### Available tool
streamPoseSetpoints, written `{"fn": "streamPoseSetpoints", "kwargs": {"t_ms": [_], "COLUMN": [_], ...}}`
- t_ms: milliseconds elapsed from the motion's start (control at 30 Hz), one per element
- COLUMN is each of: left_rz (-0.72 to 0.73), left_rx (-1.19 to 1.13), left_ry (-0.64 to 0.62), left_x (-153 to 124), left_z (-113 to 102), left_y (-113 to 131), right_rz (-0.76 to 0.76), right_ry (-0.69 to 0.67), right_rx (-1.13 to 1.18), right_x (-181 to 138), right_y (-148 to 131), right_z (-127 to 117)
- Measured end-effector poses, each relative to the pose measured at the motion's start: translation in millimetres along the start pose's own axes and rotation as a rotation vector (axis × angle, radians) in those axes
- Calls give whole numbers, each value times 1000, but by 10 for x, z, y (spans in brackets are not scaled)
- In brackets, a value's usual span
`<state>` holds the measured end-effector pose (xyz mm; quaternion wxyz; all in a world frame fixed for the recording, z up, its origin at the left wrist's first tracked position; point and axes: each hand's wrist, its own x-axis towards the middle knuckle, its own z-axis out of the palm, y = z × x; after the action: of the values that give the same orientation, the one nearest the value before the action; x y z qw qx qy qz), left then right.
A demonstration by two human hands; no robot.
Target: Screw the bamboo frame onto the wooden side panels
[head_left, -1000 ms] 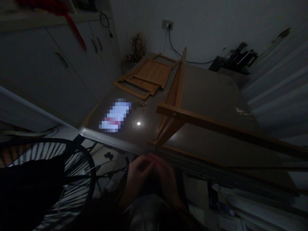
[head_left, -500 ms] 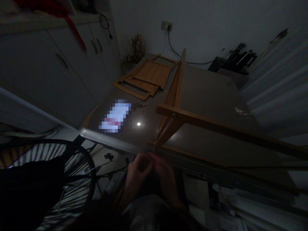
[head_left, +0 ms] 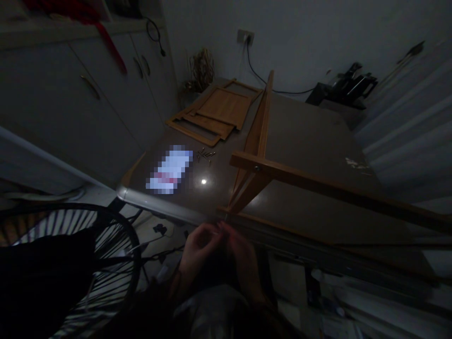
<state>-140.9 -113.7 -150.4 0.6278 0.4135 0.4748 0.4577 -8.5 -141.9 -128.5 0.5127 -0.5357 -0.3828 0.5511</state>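
My left hand [head_left: 199, 246] is closed in a pinch at the table's front edge. My right hand [head_left: 243, 252] is closed too, its fingertips meeting those of my left hand. A thin pale metal piece [head_left: 226, 218] shows just beyond the fingertips, beside the lower end of a standing wooden frame [head_left: 259, 122]. What each hand pinches is too dark and small to make out. A wooden bar [head_left: 318, 184] with a bolt head [head_left: 257, 168] near its end crosses that frame. Several screws [head_left: 205, 154] lie on the table [head_left: 300, 136], left of the frame.
A blurred-out lit phone-like screen [head_left: 170, 170] lies near the table's left corner. Flat wooden panels [head_left: 222, 110] are stacked behind the screws. A black corded chair [head_left: 116, 254] stands at lower left. Black appliances [head_left: 356, 87] sit at the back right, near a wall socket [head_left: 245, 37].
Both hands have shifted very slightly up toward the frame's lower end, and my left hand's fingers have changed position a little. The wooden parts and screws stay put.
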Motion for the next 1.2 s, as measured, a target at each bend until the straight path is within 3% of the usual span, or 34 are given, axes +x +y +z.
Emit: {"fn": "streamPoseSetpoints", "kwargs": {"t_ms": [167,333,467,600,800,967,1200], "left_rz": [53,204,444,718,903,929,846], "left_rx": [57,477,710,840,929,938,917], "left_ry": [53,86,56,19,-3,-94,-111], "left_x": [-11,-31,-22,8,29,26,64], "left_z": [14,42,26,-14,-62,-131,-215], "left_y": [42,124,132,80,60,52,-49], "right_rz": [-3,-76,-154,-132,12,161,185], "right_ry": [-14,1,49,66,-2,-32,-1], "right_rx": [-11,-159,-351,-425,-398,-242,-211], "right_x": [11,7,31,83,144,174,265], "right_y": [5,-6,-50,-114,-151,-165,-201], "right_z": [-7,-26,-28,-36,-14,38,62]}}
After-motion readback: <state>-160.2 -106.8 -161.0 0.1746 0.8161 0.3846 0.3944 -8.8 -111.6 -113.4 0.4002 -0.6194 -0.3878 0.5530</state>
